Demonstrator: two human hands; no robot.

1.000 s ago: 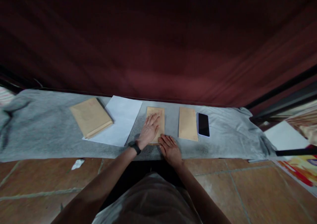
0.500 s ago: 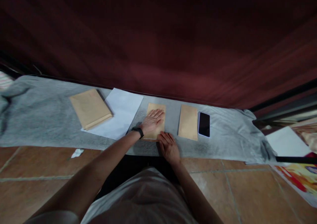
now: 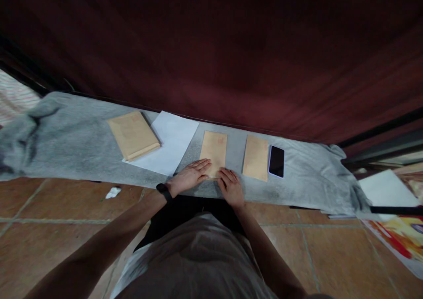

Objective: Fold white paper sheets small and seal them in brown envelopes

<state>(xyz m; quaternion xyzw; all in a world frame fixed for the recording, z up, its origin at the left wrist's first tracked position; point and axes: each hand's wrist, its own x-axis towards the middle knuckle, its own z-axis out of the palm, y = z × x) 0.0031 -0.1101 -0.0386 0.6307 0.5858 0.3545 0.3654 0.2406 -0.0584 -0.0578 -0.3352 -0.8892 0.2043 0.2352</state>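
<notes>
A brown paper envelope (image 3: 213, 147) lies on the grey cloth in front of me, its small red print showing near the top right. My left hand (image 3: 191, 174), with a black band on the wrist, rests flat with fingers stretched over the envelope's lower left part. At its lower right corner lies my right hand (image 3: 231, 188), fingers extended and touching the paper; its thumb is partly hidden. Another brown envelope (image 3: 255, 158) lies to the right, apart from both hands. Farther left, a thick stack of brown envelopes (image 3: 134, 134) sits partly on a white paper sheet (image 3: 175, 142).
A phone (image 3: 276, 161) with a dark screen lies right of the second envelope. The grey cloth (image 3: 82, 136) covers a long narrow surface against a dark red curtain (image 3: 211, 70). A white scrap (image 3: 113, 192) is on the tiled floor (image 3: 287, 237).
My left hand has slid from the middle of the envelope down to its lower left edge, uncovering the red print. My right hand stays at the lower right corner. The view has shifted slightly.
</notes>
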